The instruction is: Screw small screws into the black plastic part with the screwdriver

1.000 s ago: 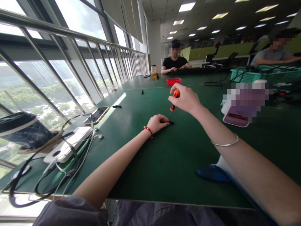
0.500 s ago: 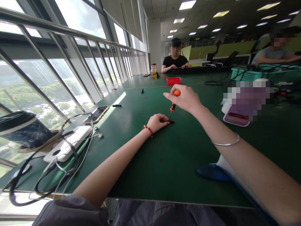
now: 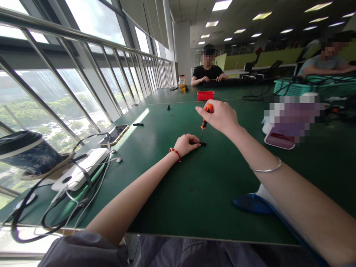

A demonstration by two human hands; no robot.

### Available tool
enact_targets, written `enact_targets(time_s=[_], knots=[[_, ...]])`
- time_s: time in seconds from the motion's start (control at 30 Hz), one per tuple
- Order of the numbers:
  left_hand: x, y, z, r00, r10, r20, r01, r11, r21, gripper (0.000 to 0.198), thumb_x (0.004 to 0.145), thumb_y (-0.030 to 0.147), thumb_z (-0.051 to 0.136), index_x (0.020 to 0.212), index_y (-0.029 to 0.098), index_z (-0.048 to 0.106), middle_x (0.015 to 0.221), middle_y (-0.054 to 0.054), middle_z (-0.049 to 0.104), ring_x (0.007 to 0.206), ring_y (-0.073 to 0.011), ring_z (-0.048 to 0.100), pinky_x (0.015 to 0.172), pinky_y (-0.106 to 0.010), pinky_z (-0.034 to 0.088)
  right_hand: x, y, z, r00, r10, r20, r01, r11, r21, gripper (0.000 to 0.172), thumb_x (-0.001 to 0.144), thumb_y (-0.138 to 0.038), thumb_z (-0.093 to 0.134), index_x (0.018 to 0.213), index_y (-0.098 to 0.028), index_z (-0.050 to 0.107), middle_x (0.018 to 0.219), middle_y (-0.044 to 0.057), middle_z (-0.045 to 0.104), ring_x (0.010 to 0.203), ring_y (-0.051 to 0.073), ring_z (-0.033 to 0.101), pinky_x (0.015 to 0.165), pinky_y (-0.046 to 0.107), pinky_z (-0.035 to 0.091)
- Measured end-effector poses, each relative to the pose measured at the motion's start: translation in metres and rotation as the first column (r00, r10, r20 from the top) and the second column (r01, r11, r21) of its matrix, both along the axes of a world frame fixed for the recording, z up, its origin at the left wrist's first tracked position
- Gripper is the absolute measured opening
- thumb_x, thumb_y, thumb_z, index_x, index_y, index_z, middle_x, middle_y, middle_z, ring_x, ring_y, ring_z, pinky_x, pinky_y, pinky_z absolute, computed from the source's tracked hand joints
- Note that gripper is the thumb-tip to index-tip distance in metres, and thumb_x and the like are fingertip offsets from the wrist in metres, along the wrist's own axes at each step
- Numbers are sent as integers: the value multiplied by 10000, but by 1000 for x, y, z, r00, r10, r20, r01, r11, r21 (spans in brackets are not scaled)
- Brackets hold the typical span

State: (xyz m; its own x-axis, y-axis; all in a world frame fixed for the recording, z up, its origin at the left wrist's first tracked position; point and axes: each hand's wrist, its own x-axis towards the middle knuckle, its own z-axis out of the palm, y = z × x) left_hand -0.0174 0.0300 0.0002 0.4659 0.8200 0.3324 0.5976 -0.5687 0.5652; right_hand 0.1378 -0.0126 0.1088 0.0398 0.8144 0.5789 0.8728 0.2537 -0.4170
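Both hands are at work near the middle of the green desk (image 3: 194, 207). Left hand (image 3: 185, 145) – low, side resting on the desk, fingertips pinching the near end of a small, dark, elongated part (image 3: 204, 143); the part's other end sticks out past the fingers to the right. Right hand (image 3: 218, 114) – raised above it, thumb and curled fingers closed around the handle of an orange-and-black screwdriver (image 3: 204, 124). The screwdriver leans slightly, handle up, shaft down; its tip meets the part just beside the left fingertips. Exact contact point too small to resolve.

Left wrist: red beaded bracelet (image 3: 175, 154). Right forearm: silver bangle (image 3: 267, 169).

Surroundings: red tray (image 3: 205, 96) beyond the right hand; a black piece (image 3: 168, 108) left of the tray; a longer black piece (image 3: 138, 124) by a strip of sunlight. Along the left edge are a phone (image 3: 114, 136), a white device (image 3: 83, 168) amid tangled cables, and a dark-lidded cup (image 3: 33, 157), tilted in view. At right, a teal basket (image 3: 294, 89) with black cables over it. A co-worker (image 3: 207, 73) in a black shirt sits at the far end, both forearms on the desk.
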Motion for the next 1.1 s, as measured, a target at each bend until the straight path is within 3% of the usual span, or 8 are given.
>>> enact_targets(time_s=[0.2, 0.3, 0.53, 0.6, 0.73, 0.87, 1.0, 1.1], knots=[[0, 0, 0, 1000, 3, -8, -2, 1000, 12, 152, 711, 297, 676, 798, 173, 688, 835, -16, 673, 768, -144, 615, 738, -254, 494, 1, 1, -1, 999, 37, 9, -37, 999, 22, 150, 737, -371, 523, 773, -230, 558, 703, 20, 599, 658, 189, 518, 558, 276, 298], [0, 0, -1, 1000, 0, -6, 0, 1000, 13, 152, 711, 291, 675, 804, 171, 688, 836, -18, 673, 765, -144, 615, 737, -254, 494, 1, 0, -1, 997, 70, 24, -70, 998, 3, 196, 704, -353, 551, 863, -239, 554, 723, 12, 603, 633, 182, 509, 559, 278, 299], [0, 0, -1, 1000, 1, -5, -1, 1000, 12, 158, 710, 300, 674, 804, 174, 690, 827, -16, 669, 768, -146, 611, 743, -258, 496, 0, 0, 0, 998, 62, 17, -61, 996, -62, 236, 736, -459, 519, 700, -229, 560, 676, 23, 586, 649, 189, 508, 561, 286, 310], [0, 0, -1, 1000, 0, -4, 0, 1000, 12, 159, 709, 300, 674, 806, 174, 689, 824, -15, 669, 765, -145, 611, 742, -258, 496, 0, 1, 1, 998, 64, 10, -63, 995, -73, 184, 698, -394, 557, 794, -237, 567, 708, 14, 591, 648, 184, 506, 568, 284, 316], [0, 1, -2, 1000, -6, 1, 6, 1000, 20, 146, 708, 289, 673, 791, 170, 687, 816, -14, 670, 753, -141, 613, 737, -254, 495, 1, 1, 0, 996, 86, -10, -86, 991, -103, 340, 683, -444, 580, 959, -252, 534, 723, 0, 579, 632, 182, 501, 575, 285, 327], [0, 1, -1, 1000, -3, -3, 3, 1000, 23, 141, 708, 292, 672, 783, 174, 686, 811, -11, 669, 754, -140, 614, 734, -252, 493, 1, 3, -3, 998, 45, -40, -47, 997, -57, 338, 707, -553, 543, 821, -236, 556, 713, 19, 582, 675, 200, 521, 577, 293, 335], [0, 0, -1, 1000, -1, -4, 1, 1000, 17, 147, 712, 300, 670, 786, 175, 685, 821, -12, 670, 759, -142, 614, 731, -252, 494, 1, 6, -5, 995, 74, -63, -75, 997, -17, 170, 707, -394, 555, 731, -225, 550, 724, 20, 596, 688, 189, 526, 583, 289, 339], [0, 1, -2, 1000, -2, -9, 2, 1000, 14, 157, 709, 303, 672, 795, 172, 687, 831, -15, 671, 767, -145, 613, 736, -257, 491, 1, 7, -4, 988, 107, -110, -111, 993, -29, 238, 640, -320, 603, 848, -232, 530, 718, 2, 591, 640, 171, 501, 577, 281, 336]])
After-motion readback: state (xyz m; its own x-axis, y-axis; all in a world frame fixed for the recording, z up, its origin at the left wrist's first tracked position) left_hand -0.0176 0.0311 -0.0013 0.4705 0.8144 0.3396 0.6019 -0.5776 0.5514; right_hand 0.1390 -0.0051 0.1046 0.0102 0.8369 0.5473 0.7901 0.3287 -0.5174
